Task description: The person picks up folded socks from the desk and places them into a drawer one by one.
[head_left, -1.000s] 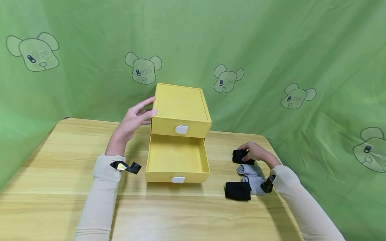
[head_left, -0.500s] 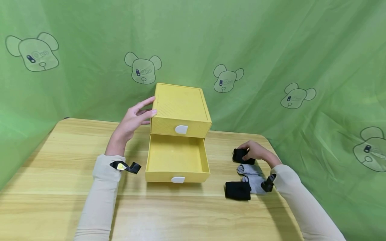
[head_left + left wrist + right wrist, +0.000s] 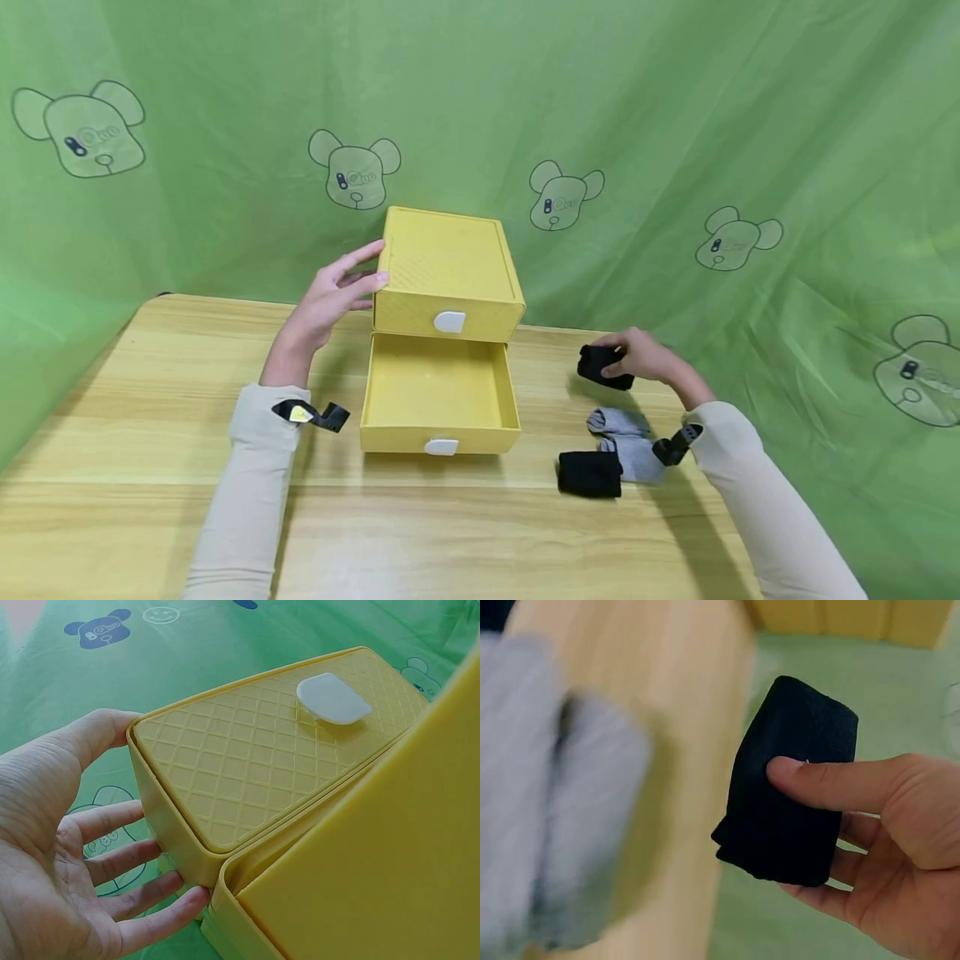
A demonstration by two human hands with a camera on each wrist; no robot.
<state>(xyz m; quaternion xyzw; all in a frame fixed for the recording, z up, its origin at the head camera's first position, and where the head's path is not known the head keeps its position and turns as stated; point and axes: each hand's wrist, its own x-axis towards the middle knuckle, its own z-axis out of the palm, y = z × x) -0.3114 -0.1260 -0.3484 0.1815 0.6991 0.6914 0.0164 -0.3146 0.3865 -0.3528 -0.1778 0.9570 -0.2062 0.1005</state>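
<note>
Holding a folded black cloth bundle (image 3: pixel 594 361) off the light wood-grain table (image 3: pixel 450 533), the right hand (image 3: pixel 647 357) in the head view is right of a yellow plastic two-tier drawer box (image 3: pixel 450 254). Its lower drawer (image 3: pixel 397 439) is pulled out, with walls that could obstruct low sideways movement; folded grey cloth (image 3: pixel 636 461) and a second folded black bundle (image 3: pixel 590 475) lie nearer the person. In the left wrist view, the left hand (image 3: pixel 52 881) touches the box's side, fingers spread apart; light pressure should steady it. In the right wrist view, thumb and fingers clamp the bundle; an even pinch should preserve its folds.
</note>
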